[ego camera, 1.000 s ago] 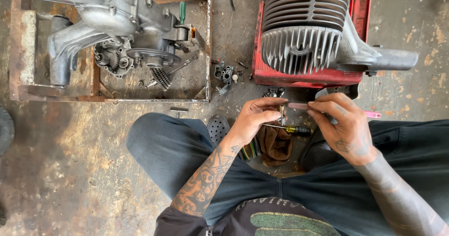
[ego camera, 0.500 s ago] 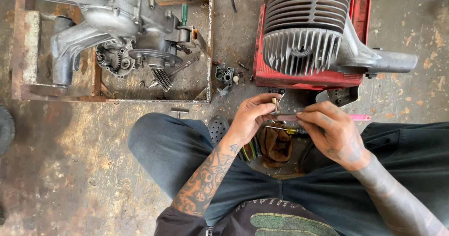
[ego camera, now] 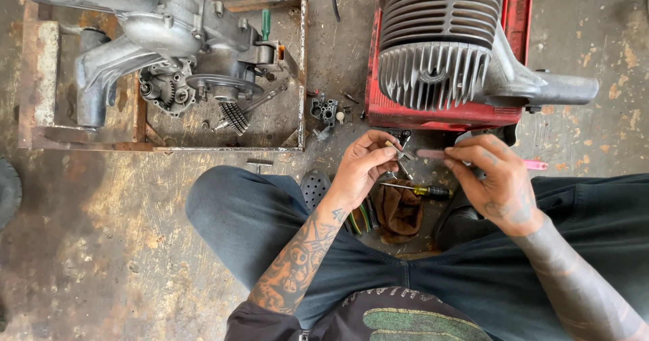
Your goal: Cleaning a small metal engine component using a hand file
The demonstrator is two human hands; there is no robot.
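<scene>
Left hand [ego camera: 362, 168]: a small metal part [ego camera: 400, 154] is pinched at the fingertips, above the lap. Right hand [ego camera: 497, 182]: a thin pink tool [ego camera: 433, 154] is gripped, its tip just beside the part. Below, a screwdriver [ego camera: 419, 190] and brown rag [ego camera: 399, 209] are laid on the floor; a finned engine [ego camera: 439, 50] is set ahead.

A small metal part [ego camera: 400, 153] is pinched between the fingertips of the left hand [ego camera: 359, 171]. It is thin and silver-grey, with a short pin that points down to the right, but it is too small to tell its exact shape. A slim pink tool [ego camera: 433, 154] lies almost level in the right hand [ego camera: 492, 182], its tip just beside the part.
</scene>
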